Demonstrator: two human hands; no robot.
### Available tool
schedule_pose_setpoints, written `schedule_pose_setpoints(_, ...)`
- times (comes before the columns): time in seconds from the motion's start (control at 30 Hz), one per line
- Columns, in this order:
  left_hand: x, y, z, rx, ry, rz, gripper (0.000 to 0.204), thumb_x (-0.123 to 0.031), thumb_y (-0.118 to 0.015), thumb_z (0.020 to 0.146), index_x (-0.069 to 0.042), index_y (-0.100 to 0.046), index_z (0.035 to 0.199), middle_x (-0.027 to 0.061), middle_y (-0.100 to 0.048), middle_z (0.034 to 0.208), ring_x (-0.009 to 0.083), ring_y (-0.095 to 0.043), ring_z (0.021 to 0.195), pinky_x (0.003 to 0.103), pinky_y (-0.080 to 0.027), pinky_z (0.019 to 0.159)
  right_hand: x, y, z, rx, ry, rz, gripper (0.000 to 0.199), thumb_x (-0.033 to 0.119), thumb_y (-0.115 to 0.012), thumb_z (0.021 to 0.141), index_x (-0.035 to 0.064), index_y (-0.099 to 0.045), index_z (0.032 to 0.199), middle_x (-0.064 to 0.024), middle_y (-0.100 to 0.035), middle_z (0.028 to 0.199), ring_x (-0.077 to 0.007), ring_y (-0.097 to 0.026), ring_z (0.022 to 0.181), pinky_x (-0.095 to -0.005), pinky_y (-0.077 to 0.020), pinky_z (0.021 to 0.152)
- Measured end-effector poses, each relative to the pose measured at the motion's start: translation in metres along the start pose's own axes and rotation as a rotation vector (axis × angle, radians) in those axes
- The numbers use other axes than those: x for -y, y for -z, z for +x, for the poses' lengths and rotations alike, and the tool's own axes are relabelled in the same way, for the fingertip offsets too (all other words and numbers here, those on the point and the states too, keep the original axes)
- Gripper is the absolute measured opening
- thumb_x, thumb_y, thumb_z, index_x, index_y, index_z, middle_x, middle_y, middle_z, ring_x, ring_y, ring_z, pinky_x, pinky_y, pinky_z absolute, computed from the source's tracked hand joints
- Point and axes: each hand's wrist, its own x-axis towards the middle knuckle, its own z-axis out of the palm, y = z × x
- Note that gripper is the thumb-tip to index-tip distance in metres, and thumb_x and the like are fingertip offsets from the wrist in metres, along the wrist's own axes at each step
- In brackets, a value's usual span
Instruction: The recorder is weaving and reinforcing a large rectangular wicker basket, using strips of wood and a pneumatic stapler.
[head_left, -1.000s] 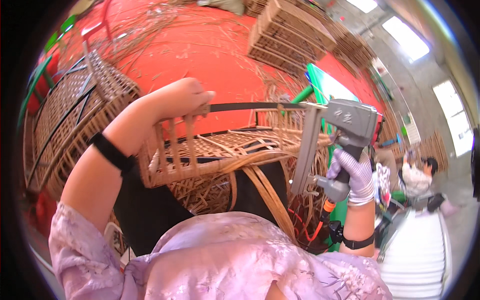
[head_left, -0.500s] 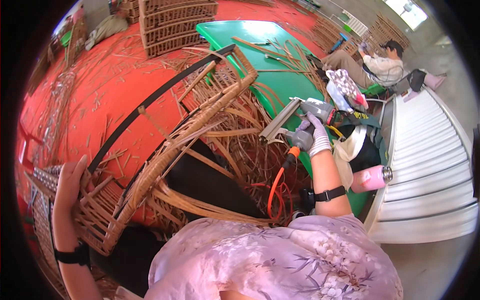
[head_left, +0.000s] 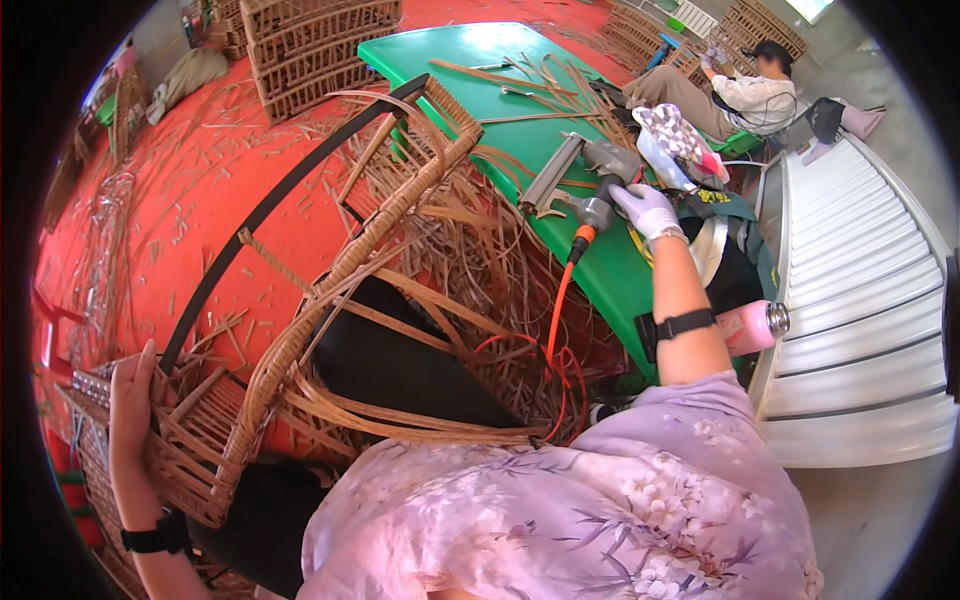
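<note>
An unfinished wicker basket (head_left: 345,255) leans across my lap, its woven rim running diagonally and a black strip arching along its far side. At its lower left end, my left hand (head_left: 132,400) is closed around the slatted edge. A grey pneumatic nail gun (head_left: 598,160) with an orange hose fitting lies on the green table (head_left: 430,60). My right hand (head_left: 648,210), in a pale glove, is beside the gun's handle with its fingers stretched out; whether the fingertips still touch it is hard to tell. Loose rattan strips (head_left: 400,410) hang from the basket over my lap.
An orange air hose (head_left: 555,320) drops off the table edge. Beside my right arm are a pink bottle (head_left: 752,327), a dark bag and cloths. White corrugated panels (head_left: 850,300) stand at right. Stacked wicker crates (head_left: 320,55) and a seated co-worker (head_left: 755,100) are farther off.
The nail gun has gone from my right hand's grip onto the green table, and the hand has loosened and shifted right. My left hand keeps its hold on the basket.
</note>
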Motion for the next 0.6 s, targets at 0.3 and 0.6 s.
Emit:
schedule_pose_setpoints(0.3, 0.006, 0.004, 0.001, -0.065, -0.027, 0.134, 0.048, -0.034, -0.047, 0.101, 0.000, -0.062, 0.071, 0.0030, -0.049, 0.053, 0.0115, -0.048, 0.051, 0.030, -0.040, 0.053, -0.034, 0.014, -0.048, 0.154, 0.065, -0.404, 0.094, 0.057, -0.072, 0.069, -0.0039, -0.044, 0.136, -0.0266, -0.053, 0.132, -0.0380, -0.055, 0.119, -0.0413, -0.0420, 0.101)
schedule_pose_setpoints(0.6, -0.038, -0.007, -0.020, -0.254, -0.073, -0.048, 0.055, -0.045, -0.050, 0.098, 0.004, -0.071, 0.086, 0.0127, -0.068, 0.071, 0.0191, -0.066, 0.070, 0.031, -0.052, 0.069, -0.049, 0.009, -0.030, -0.139, -0.028, -0.371, 0.071, 0.026, -0.074, 0.065, -0.0031, -0.043, 0.122, -0.0270, -0.059, 0.117, -0.0379, -0.060, 0.108, -0.0404, -0.0460, 0.094)
